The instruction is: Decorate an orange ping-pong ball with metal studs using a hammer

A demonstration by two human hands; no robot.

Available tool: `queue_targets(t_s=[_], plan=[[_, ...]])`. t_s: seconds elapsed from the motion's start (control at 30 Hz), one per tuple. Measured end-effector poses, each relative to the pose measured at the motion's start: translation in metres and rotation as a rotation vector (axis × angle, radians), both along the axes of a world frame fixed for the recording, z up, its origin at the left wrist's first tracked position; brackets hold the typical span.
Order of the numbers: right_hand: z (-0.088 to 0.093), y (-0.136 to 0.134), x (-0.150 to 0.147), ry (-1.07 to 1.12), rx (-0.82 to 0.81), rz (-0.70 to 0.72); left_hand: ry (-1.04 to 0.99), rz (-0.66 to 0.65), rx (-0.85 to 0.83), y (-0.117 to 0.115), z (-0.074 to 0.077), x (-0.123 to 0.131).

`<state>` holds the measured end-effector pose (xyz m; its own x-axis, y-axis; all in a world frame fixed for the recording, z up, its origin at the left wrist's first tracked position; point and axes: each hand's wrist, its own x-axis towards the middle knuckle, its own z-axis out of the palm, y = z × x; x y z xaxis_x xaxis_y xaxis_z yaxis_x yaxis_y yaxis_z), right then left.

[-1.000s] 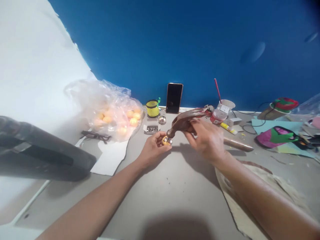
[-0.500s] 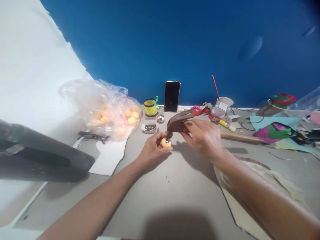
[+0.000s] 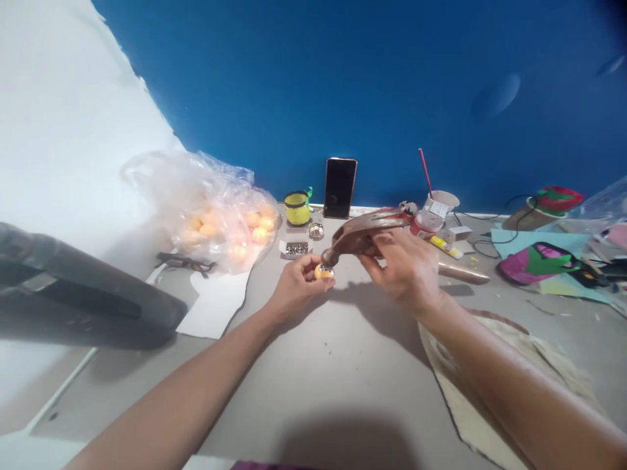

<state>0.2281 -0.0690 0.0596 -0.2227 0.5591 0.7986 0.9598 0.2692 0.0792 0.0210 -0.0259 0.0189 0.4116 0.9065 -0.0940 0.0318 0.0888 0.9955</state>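
Observation:
My left hand (image 3: 298, 285) pinches a small yellow-orange ball (image 3: 321, 274) with silvery studs on its top, low over the table. My right hand (image 3: 410, 269) is wrapped round a claw hammer (image 3: 350, 236), gripping it close to the head. The striking face is at the ball's studded top and seems to touch it; the wooden handle sticks out to the right behind the hand. Just beyond my left hand lies a small open box (image 3: 296, 250) of shiny metal tacks. Behind it rests a ball (image 3: 316, 230) covered in silvery studs.
Orange balls fill a clear plastic bag (image 3: 215, 179) at the left. A phone (image 3: 340, 188) leans on the blue wall beside a yellow pot (image 3: 296, 209). A white cup (image 3: 445, 198) and yellow tube (image 3: 445, 246) stand right. Beige cloth (image 3: 460, 385) lies under my right forearm.
The hammer has turned in my right hand: its claw end now reaches farther right and the handle's end shows nearer. My left hand keeps its hold on the ball. The view shifted slightly.

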Motion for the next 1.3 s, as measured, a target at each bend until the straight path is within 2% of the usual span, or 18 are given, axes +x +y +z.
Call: queue_targets(t_s=[0.13, 0.3, 0.47, 0.63, 0.8, 1.0, 1.13, 1.3], plan=[[-0.002, 0.002, 0.002, -0.097, -0.045, 0.041, -0.024, -0.021, 0.0, -0.001, 0.002, 0.0], [-0.001, 0.003, 0.005, 0.016, -0.017, -0.059, -0.067, -0.031, -0.012, 0.003, -0.003, -0.002], [-0.003, 0.002, 0.001, -0.036, -0.121, 0.004, -0.134, -0.063, -0.04, 0.004, -0.002, -0.004], [0.005, -0.001, 0.003, 0.039, -0.037, -0.056, -0.133, -0.065, 0.002, 0.001, 0.002, -0.003], [-0.003, -0.001, -0.003, -0.047, -0.092, 0.019, -0.073, -0.069, -0.022, 0.0, 0.001, -0.003], [0.0, -0.003, -0.005, -0.011, -0.001, -0.016, -0.169, -0.077, -0.074, 0.001, 0.001, -0.002], [-0.004, -0.003, -0.009, -0.098, -0.043, 0.031, -0.133, -0.115, -0.101, -0.001, 0.002, 0.0], [-0.004, 0.002, 0.0, -0.029, -0.112, -0.104, -0.174, -0.113, -0.177, -0.002, 0.002, -0.001]])
